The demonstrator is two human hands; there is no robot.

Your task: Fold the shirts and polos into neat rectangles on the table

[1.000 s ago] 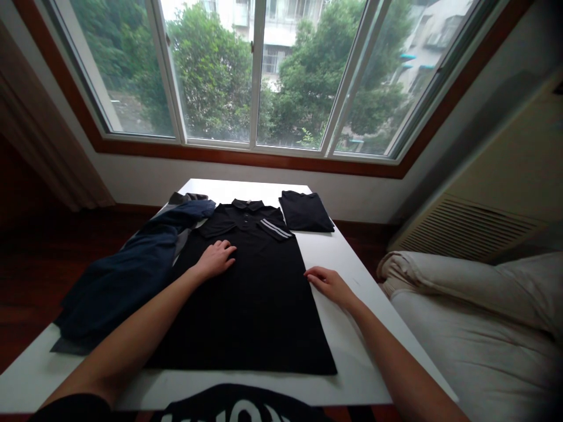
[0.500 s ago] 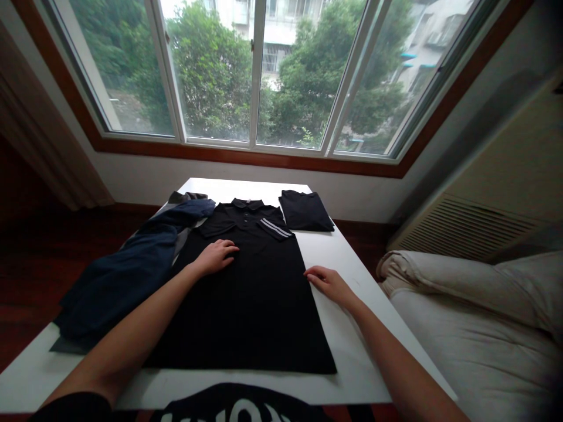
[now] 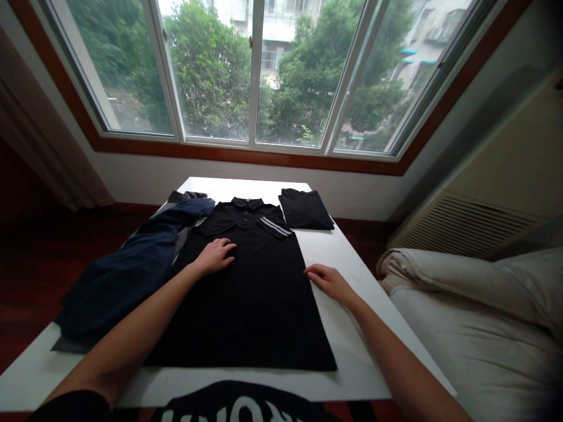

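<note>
A black polo shirt (image 3: 246, 316) lies spread front up, its collar toward the window and its hem toward me. Both sleeves are turned in over the chest; the right-hand one has two white stripes. My left hand (image 3: 214, 256) rests on the left part of the shirt's body, palm down with fingers spread. At the shirt's right side edge, my right hand (image 3: 328, 281) has its fingertips pinched together on the fabric.
Dark blue clothing (image 3: 127, 275) lies heaped along the left of the white table (image 3: 352, 328), over grey pieces. A folded dark garment (image 3: 305, 209) sits at the back right. Beyond the table's right edge stands a beige sofa (image 3: 475, 334); a window is ahead.
My left hand has slid very slightly to the left on the shirt. The right hand and the shirt look unmoved.
</note>
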